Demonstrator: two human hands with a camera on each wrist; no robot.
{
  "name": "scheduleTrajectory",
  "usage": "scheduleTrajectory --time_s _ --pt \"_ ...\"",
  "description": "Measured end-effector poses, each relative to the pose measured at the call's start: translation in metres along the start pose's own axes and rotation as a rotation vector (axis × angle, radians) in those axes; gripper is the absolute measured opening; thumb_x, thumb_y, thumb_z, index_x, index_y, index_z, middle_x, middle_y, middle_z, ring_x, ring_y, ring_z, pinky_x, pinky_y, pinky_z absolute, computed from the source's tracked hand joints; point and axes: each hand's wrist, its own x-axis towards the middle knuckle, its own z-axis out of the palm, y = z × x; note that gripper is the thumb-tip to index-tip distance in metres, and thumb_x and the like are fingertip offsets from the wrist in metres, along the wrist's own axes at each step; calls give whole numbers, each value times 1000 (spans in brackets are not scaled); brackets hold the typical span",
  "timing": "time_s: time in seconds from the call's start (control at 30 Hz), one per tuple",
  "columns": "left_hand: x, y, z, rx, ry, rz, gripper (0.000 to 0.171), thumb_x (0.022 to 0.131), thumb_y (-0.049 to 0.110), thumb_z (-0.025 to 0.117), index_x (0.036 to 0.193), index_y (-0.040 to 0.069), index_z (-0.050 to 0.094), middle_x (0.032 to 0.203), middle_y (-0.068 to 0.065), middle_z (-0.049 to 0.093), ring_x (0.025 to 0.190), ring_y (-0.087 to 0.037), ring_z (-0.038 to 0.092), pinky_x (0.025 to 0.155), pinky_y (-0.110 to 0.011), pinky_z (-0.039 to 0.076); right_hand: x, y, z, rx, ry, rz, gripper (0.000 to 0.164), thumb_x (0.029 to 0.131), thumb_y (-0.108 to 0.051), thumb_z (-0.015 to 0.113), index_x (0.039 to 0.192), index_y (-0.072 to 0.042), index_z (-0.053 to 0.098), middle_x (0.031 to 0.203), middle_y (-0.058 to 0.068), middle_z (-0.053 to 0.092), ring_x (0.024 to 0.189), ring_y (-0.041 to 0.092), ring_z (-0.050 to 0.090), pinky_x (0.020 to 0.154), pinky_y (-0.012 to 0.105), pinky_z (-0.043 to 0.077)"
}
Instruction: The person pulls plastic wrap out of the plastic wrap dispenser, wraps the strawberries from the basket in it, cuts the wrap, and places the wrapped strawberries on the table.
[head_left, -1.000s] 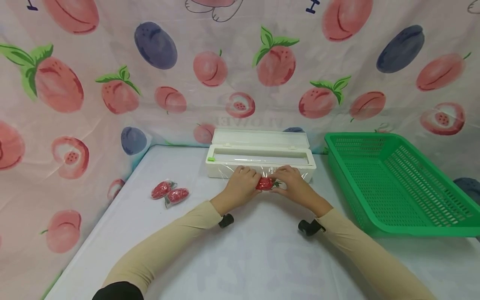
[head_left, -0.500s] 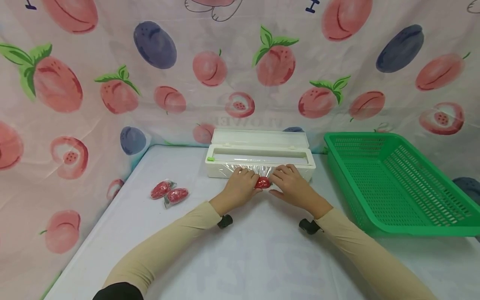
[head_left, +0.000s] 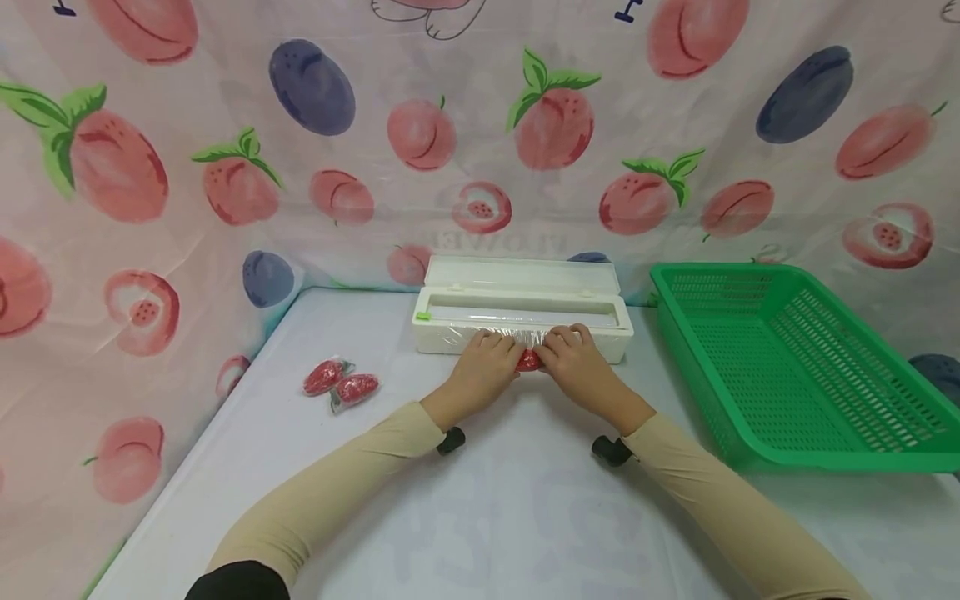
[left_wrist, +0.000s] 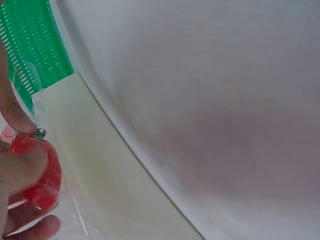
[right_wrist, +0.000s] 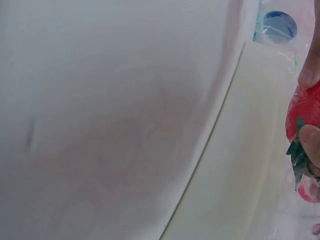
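Observation:
Both hands hold one red strawberry right at the front of a white cling film dispenser. My left hand grips its left end, with thumb and fingers round the fruit in the left wrist view. At the other end, the fingers of my right hand pinch near the green leaves. Clear cling film stretches from the dispenser to the strawberry and lies wrinkled over the fruit. Much of the strawberry is hidden behind the fingers in the head view.
Two film-wrapped strawberries lie on the white table to the left. A green plastic basket stands on the right. The dispenser's lid is raised, and a fruit-print curtain hangs behind it.
My right hand has shifted inward and closer to the left hand, covering the leafy end. The strawberry has moved slightly toward the dispenser, and the film between them is bunched together.

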Motion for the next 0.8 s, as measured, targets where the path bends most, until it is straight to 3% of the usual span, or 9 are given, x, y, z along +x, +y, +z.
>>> scheduleTrajectory --time_s 0.17,0.3,0.47,0.6,0.7,0.8 --pt "4 -3 1 28 94 8 32 83 29 69 109 12 60 98 -1 67 92 -19 62 87 -33 46 4 2 -3 104 -84 97 26 86 -21 66 106 -5 63 99 9 57 105 29 49 91 49 39" --pt "8 -6 2 3 90 3 26 86 29 65 106 13 61 96 -1 68 91 -19 62 88 -34 46 8 4 -5 187 -148 158 21 90 -19 60 106 -5 62 100 9 53 108 30 45 95 50 34" --pt "12 -10 6 -110 -21 -43 25 86 29 66 106 14 63 102 0 70 92 -18 64 86 -34 47 12 3 -5 240 -197 180 20 91 -17 59 107 -5 63 100 9 55 106 29 45 93 48 33" --pt "16 -14 12 -219 -129 -62 29 83 25 71 108 14 63 106 0 70 94 -18 63 87 -35 46 14 2 -1 216 -218 172 23 89 -20 62 108 -6 66 97 8 60 98 24 47 85 39 38" --pt "18 -16 15 -243 -174 -31 31 82 24 71 110 12 63 108 -1 69 95 -19 62 87 -35 46 15 2 4 180 -226 156 24 87 -20 65 107 -6 67 95 7 63 92 22 48 77 33 39" --pt "19 -17 17 -204 -197 20 32 84 23 69 113 11 63 110 -2 68 98 -19 61 86 -33 45 16 1 7 154 -229 139 24 86 -18 67 106 -6 68 96 7 67 89 22 51 76 32 44"
